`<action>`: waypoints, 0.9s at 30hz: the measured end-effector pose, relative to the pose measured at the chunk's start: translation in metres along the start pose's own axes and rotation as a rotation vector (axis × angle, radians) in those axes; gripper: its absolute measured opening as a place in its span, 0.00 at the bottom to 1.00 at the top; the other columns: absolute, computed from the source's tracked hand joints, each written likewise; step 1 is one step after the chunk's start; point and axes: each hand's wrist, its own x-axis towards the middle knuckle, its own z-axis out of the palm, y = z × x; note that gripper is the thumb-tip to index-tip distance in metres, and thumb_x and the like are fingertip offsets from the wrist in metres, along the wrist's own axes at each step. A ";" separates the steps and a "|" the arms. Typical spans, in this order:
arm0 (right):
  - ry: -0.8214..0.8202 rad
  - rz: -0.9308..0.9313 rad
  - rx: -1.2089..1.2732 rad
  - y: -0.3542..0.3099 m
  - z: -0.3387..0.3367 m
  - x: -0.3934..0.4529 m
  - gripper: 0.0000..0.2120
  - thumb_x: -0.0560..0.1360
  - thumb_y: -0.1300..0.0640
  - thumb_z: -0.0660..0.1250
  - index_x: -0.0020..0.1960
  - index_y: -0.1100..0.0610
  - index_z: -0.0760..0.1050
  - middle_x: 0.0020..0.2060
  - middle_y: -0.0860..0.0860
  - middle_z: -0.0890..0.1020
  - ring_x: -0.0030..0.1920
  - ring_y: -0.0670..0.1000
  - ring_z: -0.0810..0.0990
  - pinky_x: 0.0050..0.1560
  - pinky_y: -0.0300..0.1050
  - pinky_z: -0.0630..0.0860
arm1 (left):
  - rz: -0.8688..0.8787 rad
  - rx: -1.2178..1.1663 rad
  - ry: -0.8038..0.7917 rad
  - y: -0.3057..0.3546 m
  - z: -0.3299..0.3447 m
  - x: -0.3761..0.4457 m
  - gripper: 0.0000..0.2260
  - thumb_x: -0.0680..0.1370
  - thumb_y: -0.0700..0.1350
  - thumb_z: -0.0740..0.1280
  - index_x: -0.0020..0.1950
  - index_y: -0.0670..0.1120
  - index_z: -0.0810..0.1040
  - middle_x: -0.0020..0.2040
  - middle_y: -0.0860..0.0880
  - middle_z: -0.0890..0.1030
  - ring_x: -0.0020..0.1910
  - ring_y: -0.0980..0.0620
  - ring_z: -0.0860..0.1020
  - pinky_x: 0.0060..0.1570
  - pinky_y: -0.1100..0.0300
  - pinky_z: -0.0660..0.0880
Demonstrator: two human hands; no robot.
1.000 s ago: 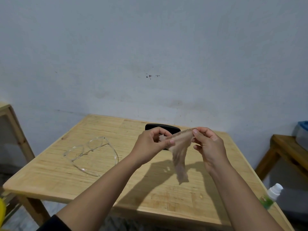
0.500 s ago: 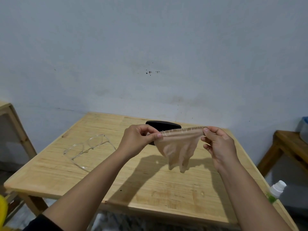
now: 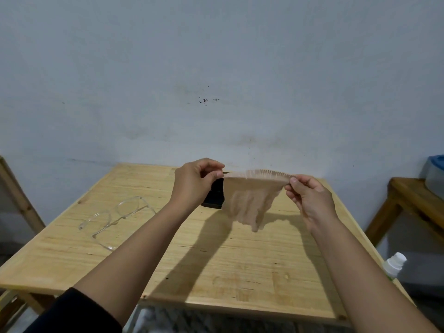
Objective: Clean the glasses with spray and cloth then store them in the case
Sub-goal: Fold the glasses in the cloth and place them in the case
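Note:
A thin beige cloth (image 3: 249,200) hangs in the air above the wooden table (image 3: 216,272), stretched along its serrated top edge. My left hand (image 3: 194,183) pinches its left corner and my right hand (image 3: 310,198) pinches its right corner. Clear-framed glasses (image 3: 117,217) lie unfolded on the table's left part, apart from both hands. A black glasses case (image 3: 215,195) lies at the back of the table, mostly hidden behind my left hand and the cloth. A white spray bottle (image 3: 395,264) shows at the table's right edge, partly hidden by my right forearm.
A grey-white wall stands right behind the table. A wooden bench (image 3: 413,203) at the right carries a grey and blue container (image 3: 436,174). Part of a wooden frame (image 3: 19,195) stands at the left.
My hands have moved apart, spreading the cloth from a narrow bunched strip into a wide stretched sheet. The glasses have not moved.

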 end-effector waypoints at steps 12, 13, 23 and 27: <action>-0.157 0.099 -0.569 0.069 -0.053 -0.068 0.07 0.74 0.67 0.65 0.40 0.59 0.79 0.34 0.54 0.80 0.37 0.50 0.77 0.38 0.37 0.73 | -0.253 0.248 -0.387 -0.066 0.002 -0.096 0.03 0.71 0.46 0.72 0.44 0.51 0.83 0.38 0.54 0.84 0.40 0.63 0.79 0.39 0.71 0.71; -0.156 0.070 -0.660 0.071 -0.054 -0.072 0.06 0.74 0.65 0.66 0.41 0.58 0.79 0.35 0.54 0.81 0.37 0.50 0.77 0.36 0.36 0.71 | -0.253 0.245 -0.398 -0.066 0.001 -0.101 0.04 0.71 0.45 0.72 0.45 0.50 0.83 0.38 0.54 0.84 0.40 0.63 0.79 0.40 0.70 0.71; -0.096 -0.038 -0.914 0.062 -0.054 -0.070 0.07 0.74 0.57 0.66 0.45 0.54 0.82 0.42 0.48 0.83 0.44 0.46 0.77 0.38 0.35 0.69 | -0.139 0.490 -0.454 -0.060 -0.002 -0.089 0.09 0.71 0.53 0.71 0.46 0.49 0.84 0.43 0.52 0.84 0.40 0.59 0.77 0.42 0.68 0.70; -0.121 -0.135 -0.951 0.069 -0.031 -0.057 0.10 0.76 0.60 0.63 0.53 0.54 0.81 0.46 0.48 0.81 0.40 0.39 0.74 0.36 0.28 0.66 | -0.043 0.424 -0.390 -0.059 0.018 -0.072 0.10 0.75 0.47 0.68 0.55 0.48 0.81 0.52 0.51 0.84 0.47 0.57 0.79 0.50 0.69 0.70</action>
